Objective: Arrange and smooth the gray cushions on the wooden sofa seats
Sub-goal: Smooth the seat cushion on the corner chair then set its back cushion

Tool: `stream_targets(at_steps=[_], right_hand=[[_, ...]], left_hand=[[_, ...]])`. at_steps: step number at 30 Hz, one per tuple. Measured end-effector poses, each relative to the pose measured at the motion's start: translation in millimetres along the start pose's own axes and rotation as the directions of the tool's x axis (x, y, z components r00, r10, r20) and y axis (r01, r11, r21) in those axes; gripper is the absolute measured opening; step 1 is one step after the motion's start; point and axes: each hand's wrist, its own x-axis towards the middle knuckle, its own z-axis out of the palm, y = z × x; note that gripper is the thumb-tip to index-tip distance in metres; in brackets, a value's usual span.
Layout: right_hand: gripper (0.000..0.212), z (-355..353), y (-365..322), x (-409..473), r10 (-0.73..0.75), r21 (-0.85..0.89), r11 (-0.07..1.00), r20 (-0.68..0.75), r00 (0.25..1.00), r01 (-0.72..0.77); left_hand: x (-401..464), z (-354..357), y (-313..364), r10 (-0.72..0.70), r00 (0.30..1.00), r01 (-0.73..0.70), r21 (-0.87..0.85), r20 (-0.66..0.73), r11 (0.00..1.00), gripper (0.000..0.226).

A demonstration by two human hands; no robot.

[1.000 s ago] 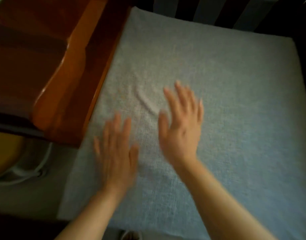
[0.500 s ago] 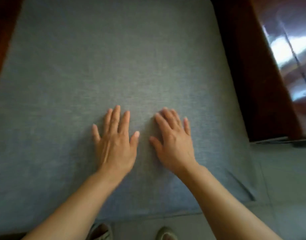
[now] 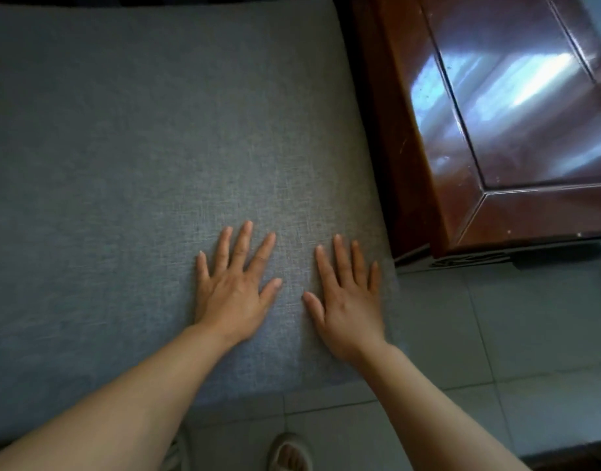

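— Where is the gray cushion [image 3: 156, 147]?

— It fills the left and middle of the view, lying flat on the seat. Its right edge runs beside a dark gap, and past that stands a glossy reddish-brown wooden side table [image 3: 516, 130]. Its near edge ends above the pale tiled floor [image 3: 530, 334].

— And the hands?

— Both lie palm-down on the cushion, close to its near right corner. The left hand [image 3: 236, 294] is a little farther in from the right edge; the right hand [image 3: 348, 300] sits just beside that edge, its little finger almost at the border of the fabric.

— How are the fingers [image 3: 243, 243] set?

— Straight and spread wide on both hands, flat against the weave. Neither hand curls round or pinches anything. The two thumbs point toward each other with a strip of bare fabric between them; the hands are near but not touching.

— Any creases in the fabric?

— The surface around the hands looks flat and even. The far left part is in dimmer light, so fine folds there cannot be judged.

— Anything else in view?

— Two bare forearms reach in from the bottom edge. A light-coloured slipper [image 3: 290, 452] shows on the floor between them, below the cushion's near edge. The side table's top reflects bright window light.
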Motion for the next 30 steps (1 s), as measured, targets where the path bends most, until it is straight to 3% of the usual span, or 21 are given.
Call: stream_targets(at_steps=[5,7,12,16,21,30], right_hand=[[0.073,-29,-24,12,0.021,-0.037,0.999,0.225,0.974,-0.013],[0.08,-38,-35,25,-0.008,-0.082,0.996,0.307,0.952,0.034],[0.107,-56,-58,71,-0.025,-0.169,0.978,0.487,0.873,0.123],[0.139,-59,-73,107,0.061,-0.281,0.951,0.584,0.809,0.132],[0.15,-59,-85,116,0.162,-0.371,0.922,0.624,0.764,0.107],[0.152,-58,-85,124,0.181,-0.354,0.93,0.67,0.719,0.096]], left_hand=[[-4,-21,-16,0.026,0.995,-0.03,0.033,0.099,0.999,0.075],[-4,-29,-21,-0.027,0.989,0.023,0.03,0.149,0.999,0.08],[10,-44,-25,-0.201,0.936,0.201,0.03,0.288,0.979,0.105],[25,-54,-21,-0.267,0.881,0.268,0.053,0.392,0.962,0.12],[33,-56,-16,-0.293,0.832,0.3,0.061,0.471,0.952,0.126],[40,-62,-9,-0.355,0.77,0.367,0.086,0.53,0.926,0.129]])
